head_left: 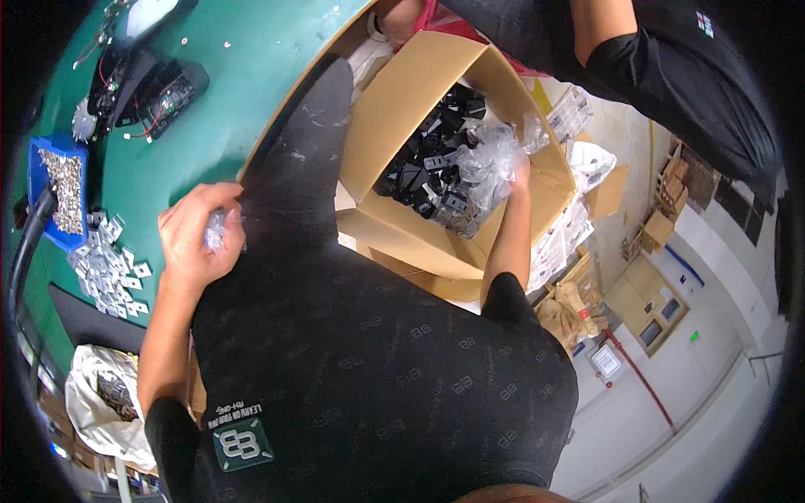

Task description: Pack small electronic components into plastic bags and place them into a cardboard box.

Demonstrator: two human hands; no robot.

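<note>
My left hand [191, 233] is closed around a crumpled wad of clear plastic [216, 232] at the edge of the green table. Inside an open cardboard carton [402, 96], my right hand [520, 174] grips a loose clear plastic bag [486, 159]; the bag partly hides its fingers. Many small black plastic parts [417, 172] fill the carton beneath and beside the bag.
On the green table [226, 84] lie black housings with wires [159, 96], a pile of small metal plates [107, 268] and a blue bin [71, 193] of small metal pieces. A white sack [88, 394] sits lower left. Another person's arm [605, 29] reaches in beyond the carton.
</note>
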